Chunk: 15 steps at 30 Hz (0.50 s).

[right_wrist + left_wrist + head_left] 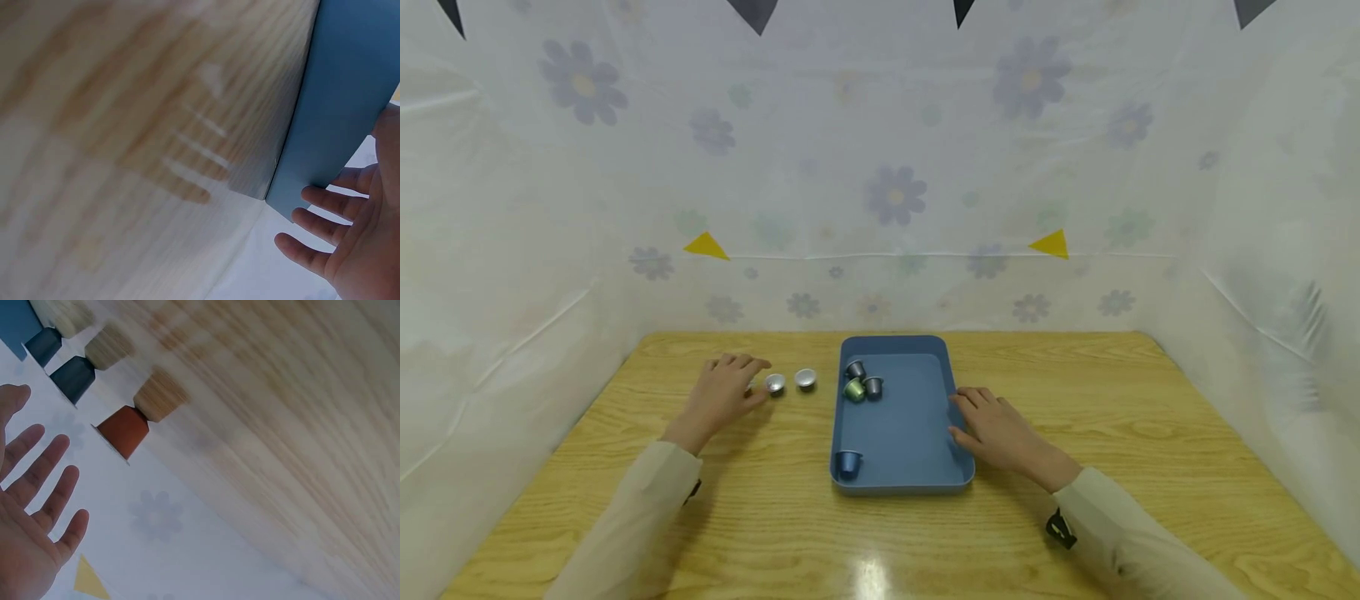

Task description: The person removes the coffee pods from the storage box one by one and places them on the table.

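Note:
My left hand (718, 393) hovers with spread fingers at a short row of coffee capsules left of the tray. Two of these, a near capsule (775, 384) and another capsule (806, 379), show silver lids; the hand partly hides the third. From the left wrist, the row reads as an orange-brown capsule (125, 431) and two dark teal ones, one being this capsule (74, 379), all apart from the fingers. My right hand (1000, 429) lies along the right side of the blue tray (913, 417), its fingers fairly straight at the wall (337, 106).
Inside the tray, a green capsule (854, 389) and two dark capsules, one a grey capsule (873, 387), cluster at the upper left. A blue capsule (848, 464) sits in the near left corner. White flowered sheeting (895, 125) encloses the wooden table (760, 517) at back and sides.

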Each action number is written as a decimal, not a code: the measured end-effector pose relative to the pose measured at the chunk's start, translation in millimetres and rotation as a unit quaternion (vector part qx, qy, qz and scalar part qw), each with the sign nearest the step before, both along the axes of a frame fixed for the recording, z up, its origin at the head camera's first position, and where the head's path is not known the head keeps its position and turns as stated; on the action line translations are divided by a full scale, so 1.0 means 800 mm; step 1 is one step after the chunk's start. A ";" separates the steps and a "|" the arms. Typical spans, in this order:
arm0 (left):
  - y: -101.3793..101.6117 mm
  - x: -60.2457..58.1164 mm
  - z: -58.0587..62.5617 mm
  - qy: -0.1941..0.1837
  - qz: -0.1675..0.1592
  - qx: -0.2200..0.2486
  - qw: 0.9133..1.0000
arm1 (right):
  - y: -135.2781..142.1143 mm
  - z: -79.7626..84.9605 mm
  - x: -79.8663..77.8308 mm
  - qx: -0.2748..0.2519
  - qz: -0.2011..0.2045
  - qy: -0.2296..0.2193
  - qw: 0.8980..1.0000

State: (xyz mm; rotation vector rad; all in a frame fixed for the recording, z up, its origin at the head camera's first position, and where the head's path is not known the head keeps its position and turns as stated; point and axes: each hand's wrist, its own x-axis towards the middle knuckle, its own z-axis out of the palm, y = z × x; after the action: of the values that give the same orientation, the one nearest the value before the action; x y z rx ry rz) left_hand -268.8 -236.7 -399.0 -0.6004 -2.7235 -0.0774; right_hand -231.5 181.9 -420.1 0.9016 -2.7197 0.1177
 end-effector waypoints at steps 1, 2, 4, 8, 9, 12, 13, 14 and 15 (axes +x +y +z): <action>0.002 0.000 0.000 0.001 -0.003 0.001 1.000 | 0.000 0.000 0.000 0.000 0.000 0.000 1.000; 0.003 0.000 -0.001 0.003 -0.007 0.001 1.000 | 0.000 0.000 0.000 0.000 0.000 0.000 1.000; 0.007 0.001 -0.001 0.007 -0.013 0.001 1.000 | 0.000 0.001 0.000 -0.001 0.000 0.001 1.000; 0.016 0.003 -0.002 0.019 -0.022 -0.005 1.000 | 0.000 0.001 0.000 -0.001 -0.001 0.003 1.000; 0.018 0.003 -0.002 0.022 -0.023 -0.008 0.999 | 0.000 0.001 0.000 -0.001 -0.002 0.001 1.000; 0.026 0.006 -0.002 0.031 -0.029 -0.016 0.999 | -0.001 0.002 0.001 -0.002 -0.004 -0.003 1.000; 0.028 0.007 -0.001 0.032 -0.033 -0.016 0.999 | -0.001 0.002 0.001 -0.003 -0.004 -0.005 1.000; 0.030 0.008 -0.002 0.033 -0.036 -0.016 0.999 | -0.001 0.002 0.001 -0.003 -0.005 -0.006 1.000; 0.032 0.009 -0.002 0.034 -0.040 -0.014 0.999 | -0.001 0.002 0.001 -0.002 -0.005 -0.006 1.000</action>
State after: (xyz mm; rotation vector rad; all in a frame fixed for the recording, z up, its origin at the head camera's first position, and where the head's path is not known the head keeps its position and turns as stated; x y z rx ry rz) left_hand -261.8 -210.8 -400.8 -0.7067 -2.6399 -0.0371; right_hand -230.9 181.3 -418.7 0.8879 -2.7340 0.1277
